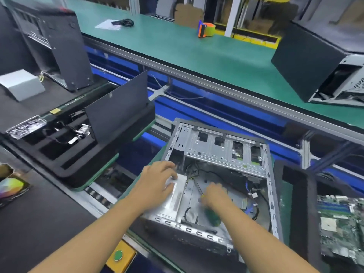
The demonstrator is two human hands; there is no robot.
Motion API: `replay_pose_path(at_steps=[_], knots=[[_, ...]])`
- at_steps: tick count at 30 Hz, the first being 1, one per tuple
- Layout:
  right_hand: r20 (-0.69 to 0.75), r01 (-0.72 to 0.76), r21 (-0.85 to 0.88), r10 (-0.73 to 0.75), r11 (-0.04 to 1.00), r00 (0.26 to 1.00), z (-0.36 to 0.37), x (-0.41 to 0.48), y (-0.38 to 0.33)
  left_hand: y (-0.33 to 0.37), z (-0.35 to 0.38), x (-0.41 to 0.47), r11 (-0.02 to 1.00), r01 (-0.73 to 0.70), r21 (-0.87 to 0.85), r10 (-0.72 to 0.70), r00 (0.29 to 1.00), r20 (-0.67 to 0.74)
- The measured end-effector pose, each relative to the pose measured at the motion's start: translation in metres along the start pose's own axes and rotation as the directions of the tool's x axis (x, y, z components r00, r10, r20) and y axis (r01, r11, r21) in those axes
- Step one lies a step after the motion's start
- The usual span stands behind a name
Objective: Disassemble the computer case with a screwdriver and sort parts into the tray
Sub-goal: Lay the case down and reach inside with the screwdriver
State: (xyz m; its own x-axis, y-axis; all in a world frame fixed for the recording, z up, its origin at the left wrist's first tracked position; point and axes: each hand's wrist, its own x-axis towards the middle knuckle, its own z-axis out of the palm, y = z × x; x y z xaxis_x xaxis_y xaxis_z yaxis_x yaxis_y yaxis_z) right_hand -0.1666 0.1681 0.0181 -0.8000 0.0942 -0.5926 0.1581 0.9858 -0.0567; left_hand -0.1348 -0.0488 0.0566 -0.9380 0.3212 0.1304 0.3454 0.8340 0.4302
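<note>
The open computer case (pixel 226 152) lies on its side in front of me, its bare metal frame and loose cables showing. My left hand (pixel 157 180) rests with curled fingers on the silver power supply box (pixel 173 200) in the case's left part. My right hand (pixel 215 196) is inside the case and grips a screwdriver with a green handle (pixel 212 216), its shaft pointing up towards the cables. The black foam tray (pixel 65 154) stands to the left, with small parts in its slots and a black side panel (pixel 120 115) standing in it.
A green motherboard (pixel 342 227) lies in a black foam tray at the right. Another black case (pixel 53 44) stands at the far left, a third (pixel 323 64) on the green bench at the right. An orange tape dispenser (pixel 206 29) sits on the bench. A yellow box with a green button (pixel 118 255) is near me.
</note>
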Motion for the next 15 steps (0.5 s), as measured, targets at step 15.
replay_pose_path(at_steps=[15], knots=[[-0.019,0.214,0.861,-0.391,0.462,0.92,-0.001,-0.054,-0.045,-0.035,-0.036,0.009,0.933,-0.326,0.15,0.162,0.755,0.635]])
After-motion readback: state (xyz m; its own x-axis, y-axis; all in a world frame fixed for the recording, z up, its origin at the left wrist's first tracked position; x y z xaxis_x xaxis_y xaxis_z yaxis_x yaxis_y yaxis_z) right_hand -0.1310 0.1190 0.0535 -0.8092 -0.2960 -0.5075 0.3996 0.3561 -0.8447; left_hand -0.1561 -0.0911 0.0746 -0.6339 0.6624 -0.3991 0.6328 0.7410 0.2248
